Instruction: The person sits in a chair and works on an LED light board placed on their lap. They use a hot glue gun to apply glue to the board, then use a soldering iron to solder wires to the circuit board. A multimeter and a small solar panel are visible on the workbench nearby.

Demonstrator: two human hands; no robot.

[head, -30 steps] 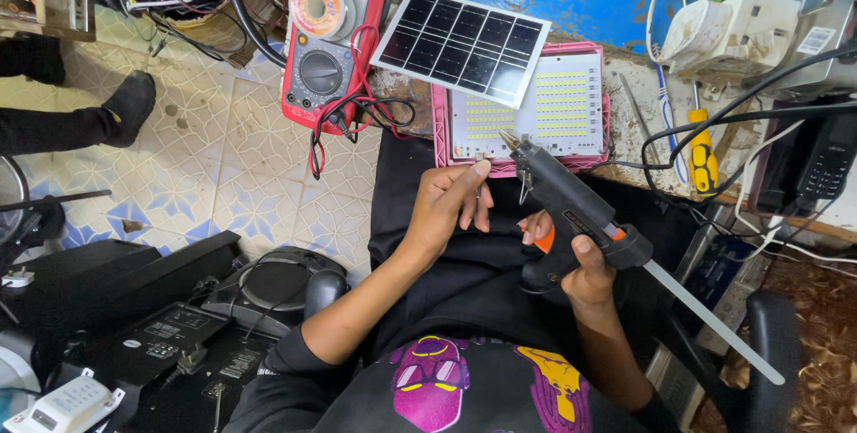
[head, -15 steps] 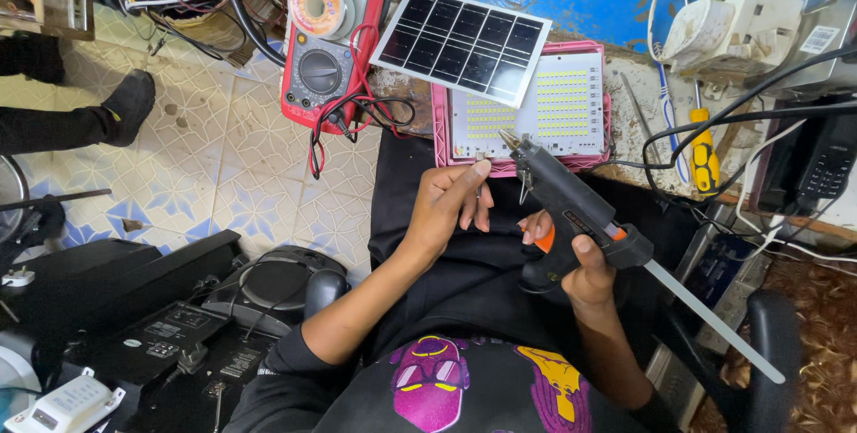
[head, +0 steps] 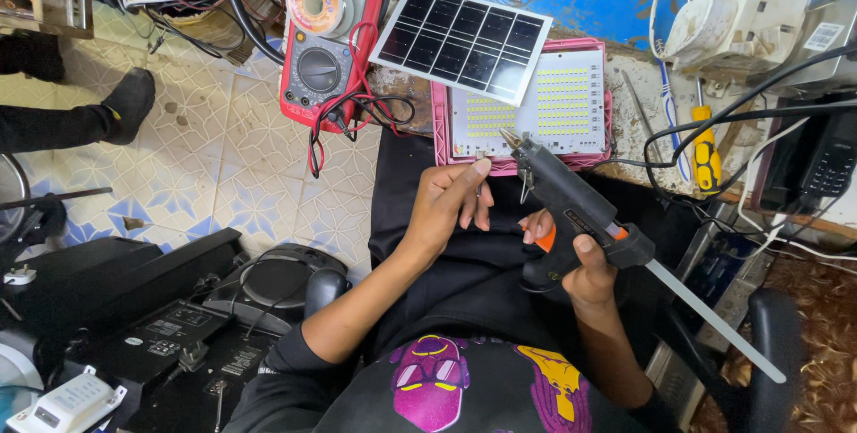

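Below LED panel [head: 536, 112], black glue gun [head: 571, 205]

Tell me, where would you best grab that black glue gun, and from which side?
Grip the glue gun by its handle, coming from below and behind, as the right hand does now: the handle juts down from the barrel, with the orange trigger on its front for a finger. Avoid the metal nozzle at the front and the glue stick poking out the back.
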